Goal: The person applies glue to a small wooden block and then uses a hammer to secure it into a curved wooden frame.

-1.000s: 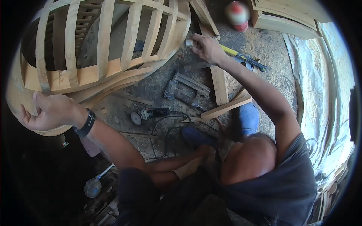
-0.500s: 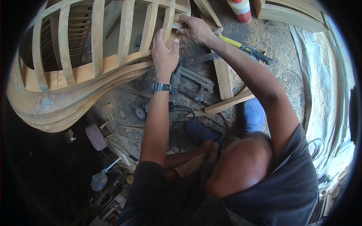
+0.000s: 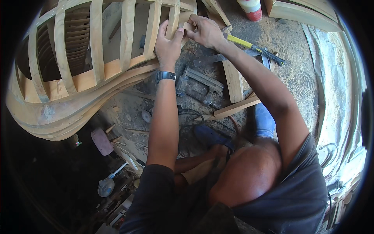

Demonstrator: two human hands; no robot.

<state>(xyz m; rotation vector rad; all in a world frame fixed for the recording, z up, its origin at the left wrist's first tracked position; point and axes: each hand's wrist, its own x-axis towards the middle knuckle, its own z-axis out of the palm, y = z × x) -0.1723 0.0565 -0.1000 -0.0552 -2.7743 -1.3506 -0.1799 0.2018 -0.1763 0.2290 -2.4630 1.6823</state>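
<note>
A curved wooden frame with several upright slats (image 3: 96,39) fills the upper left. My left hand (image 3: 167,48) grips the lower end of a pale wooden slat (image 3: 174,15), its fingers on the left side and its thumb on the right. Just right of that slat, my right hand (image 3: 208,34) pinches a small flat tan piece (image 3: 189,26) between thumb and fingers. What the piece is made of cannot be made out. Its near end is close to my left thumb.
Below my hands lie a grey metal power tool (image 3: 202,84) and loose wood pieces (image 3: 233,84). A yellow and black handled tool (image 3: 253,47) lies under my right forearm. A white and red bottle (image 3: 251,9) stands at the top; silvery sheeting (image 3: 335,97) hangs on the right.
My left hand has moved up slightly and closed its spread thumb and fingers around the slat. The tan piece in my right hand has turned to show its flat face.
</note>
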